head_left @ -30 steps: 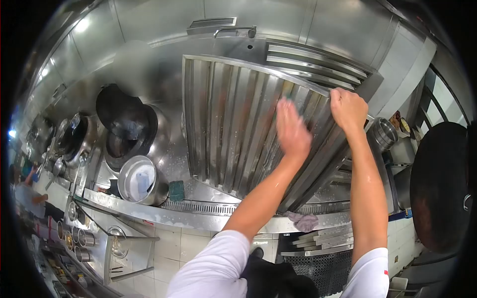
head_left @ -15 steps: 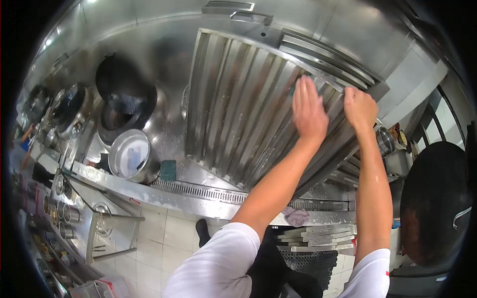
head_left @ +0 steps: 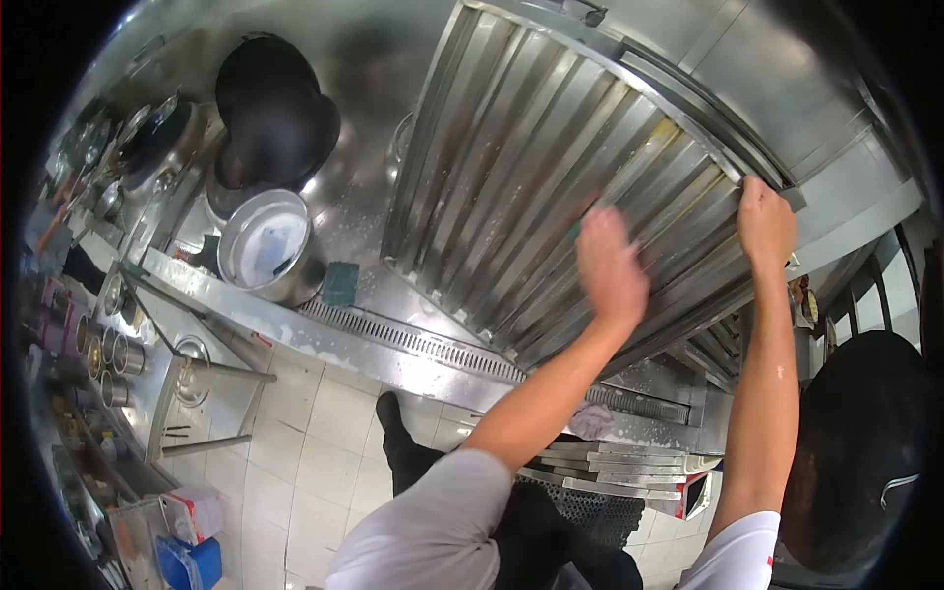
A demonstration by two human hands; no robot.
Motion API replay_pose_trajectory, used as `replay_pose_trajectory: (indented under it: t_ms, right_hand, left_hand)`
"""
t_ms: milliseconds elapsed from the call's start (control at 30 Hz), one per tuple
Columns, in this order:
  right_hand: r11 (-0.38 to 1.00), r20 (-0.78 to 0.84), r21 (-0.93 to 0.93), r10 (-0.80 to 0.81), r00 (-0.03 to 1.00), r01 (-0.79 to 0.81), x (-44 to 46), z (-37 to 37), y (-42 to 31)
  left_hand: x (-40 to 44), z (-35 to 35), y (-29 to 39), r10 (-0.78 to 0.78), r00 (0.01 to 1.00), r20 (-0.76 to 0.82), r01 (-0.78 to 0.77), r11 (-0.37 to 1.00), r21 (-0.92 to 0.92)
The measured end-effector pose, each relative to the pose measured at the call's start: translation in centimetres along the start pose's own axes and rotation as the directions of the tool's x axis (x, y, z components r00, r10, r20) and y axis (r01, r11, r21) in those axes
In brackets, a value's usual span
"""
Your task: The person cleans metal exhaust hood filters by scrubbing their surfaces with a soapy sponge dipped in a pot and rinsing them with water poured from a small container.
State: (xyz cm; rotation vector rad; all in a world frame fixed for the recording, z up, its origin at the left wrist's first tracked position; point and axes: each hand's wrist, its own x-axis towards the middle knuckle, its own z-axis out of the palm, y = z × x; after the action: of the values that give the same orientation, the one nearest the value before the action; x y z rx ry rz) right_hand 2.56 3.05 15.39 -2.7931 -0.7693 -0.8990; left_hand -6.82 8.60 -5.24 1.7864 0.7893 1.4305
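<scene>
A large metal baffle filter (head_left: 511, 167) with slanting ridges leans over the steel counter, wet and spotted with suds. My right hand (head_left: 766, 228) is closed around its upper right corner. Over the ridges, my left hand (head_left: 612, 265) lies palm down, blurred by motion. A sliver of green scouring pad (head_left: 574, 230) shows at its fingers; the rest is hidden beneath the hand. Left of the filter stands a steel pot (head_left: 313, 265) of soapy water with a bluish thing in it. Beside the pot lies a dark green pad (head_left: 340, 284).
Black woks (head_left: 270, 118) stand at the back left. A slotted drain (head_left: 413, 339) runs along the counter front, with a greyish cloth (head_left: 591, 421) at the edge. More filters (head_left: 629, 462) are stacked below. A big black wok (head_left: 855, 452) stands at right, a metal stand (head_left: 206, 448) at left.
My left hand has slid down the ridges, toward me. My right hand still grips the filter's corner. The whole view has shifted, so the filter appears farther up and right.
</scene>
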Motion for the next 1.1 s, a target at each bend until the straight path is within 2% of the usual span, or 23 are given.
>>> replay_pose_trajectory:
  t_ms: [67,167,200,267,300,333,367,400,467,500,567,633,667,700,733,767,800,833,867,900,967,1033,1100]
  right_hand:
    - [0.999,-0.009,0.018,-0.034,0.999,0.034,0.1,0.5,0.5]
    - [0.999,-0.002,0.028,-0.028,1.0,0.028,0.0,-0.1,-0.1]
    - [1.0,0.005,0.026,0.009,1.0,-0.009,-0.3,-0.6,-0.7]
    - [0.998,0.007,0.019,0.063,0.998,-0.063,-0.1,-0.6,-0.8]
    - [0.997,0.026,-0.015,0.079,0.997,-0.079,0.3,-0.2,-0.6]
    - [0.995,0.055,-0.056,0.086,0.995,-0.083,0.2,0.0,-0.4]
    - [0.995,0.057,-0.064,0.082,0.995,-0.078,0.3,0.2,-0.5]
    - [0.998,0.037,-0.037,0.059,0.998,-0.057,0.3,0.2,-0.6]
    - [0.997,0.009,-0.006,0.076,0.997,-0.076,-0.4,-0.5,-0.5]
    - [0.998,0.051,0.043,0.05,0.997,-0.053,-0.4,-1.1,-0.6]
    - [0.993,0.076,0.106,0.052,0.996,-0.06,-0.5,-1.9,-0.7]
    - [0.96,0.128,0.278,-0.082,0.988,0.043,-0.4,-2.3,0.6]
    - [0.925,0.156,0.379,-0.082,0.984,0.017,0.1,-1.8,2.0]
    - [0.927,0.14,0.374,-0.042,0.989,-0.014,0.1,-2.7,2.4]
    - [0.96,0.237,0.266,0.018,0.971,-0.083,-0.2,-3.7,2.7]
    - [0.978,0.333,0.155,0.084,0.939,-0.142,-0.6,-4.1,2.8]
    - [0.975,0.284,0.159,0.104,0.953,-0.153,-1.2,-3.3,3.8]
    - [0.969,0.272,0.156,0.146,0.951,-0.193,-1.5,-2.4,4.5]
    - [0.981,0.201,0.15,0.094,0.975,-0.126,-1.6,-1.4,5.3]
    - [0.989,0.14,0.136,0.037,0.989,-0.056,-1.9,-1.1,6.2]
    - [1.0,0.182,-0.022,0.016,0.983,-0.012,-2.1,-2.1,4.7]
    - [0.996,0.205,-0.026,0.087,0.975,-0.084,-1.4,-1.0,5.4]
    - [0.984,0.208,0.053,0.154,0.966,-0.168,-1.7,-1.4,5.0]
  left_hand:
    - [4.5,1.1,2.9,0.106,0.993,-0.044,-0.111,0.983,-0.144]
    - [1.5,-0.2,-2.9,0.223,0.975,-0.001,-0.221,0.966,-0.132]
    - [-2.0,-1.3,-6.3,0.165,0.986,0.03,-0.163,0.985,-0.053]
    - [-10.7,-3.8,-12.9,-0.109,0.991,0.079,0.096,0.983,0.157]
    - [-14.7,-4.5,-15.6,-0.348,0.936,0.063,0.326,0.919,0.222]
    - [-17.6,-4.8,-18.2,-0.442,0.897,0.017,0.424,0.87,0.25]
    - [-17.9,-5.2,-18.8,-0.523,0.851,-0.039,0.514,0.815,0.267]
    - [-17.6,-5.0,-19.3,-0.516,0.856,-0.037,0.507,0.822,0.259]
    - [-16.4,-5.9,-20.1,-0.665,0.738,0.114,0.607,0.728,0.318]
    - [-14.2,-7.5,-19.9,-0.642,0.756,0.129,0.58,0.748,0.322]
    - [-9.8,-10.9,-19.5,-0.757,0.517,0.399,0.748,0.626,0.221]
    - [-7.7,-12.3,-21.8,-0.635,0.635,0.44,0.704,0.711,0.01]
    - [-5.4,-13.6,-22.8,-0.568,0.694,0.443,0.67,0.734,-0.108]
    - [-0.8,-17.4,-20.7,-0.371,0.888,0.272,0.402,0.913,-0.069]
    - [3.1,-20.9,-22.5,-0.231,0.952,0.203,0.246,0.968,-0.055]
    - [7.8,-25.0,-22.2,-0.177,0.98,0.086,0.181,0.983,-0.037]
    - [12.0,-28.9,-22.6,-0.238,0.971,0.015,0.238,0.971,0.002]
    - [15.5,-32.5,-24.1,-0.044,0.999,-0.027,0.049,0.973,0.224]
    - [18.9,-35.4,-26.3,-0.115,0.993,-0.007,0.108,0.909,0.402]
    - [21.2,-37.8,-31.7,-0.013,0.997,0.075,-0.034,0.802,0.596]
    - [24.2,-39.8,-34.8,-0.468,0.868,0.168,0.144,0.561,0.815]
    - [24.1,-42.1,-46.8,-0.429,0.714,0.553,-0.267,0.563,0.782]
    - [23.4,-42.2,-49.4,-0.558,0.594,0.58,-0.409,0.412,0.815]
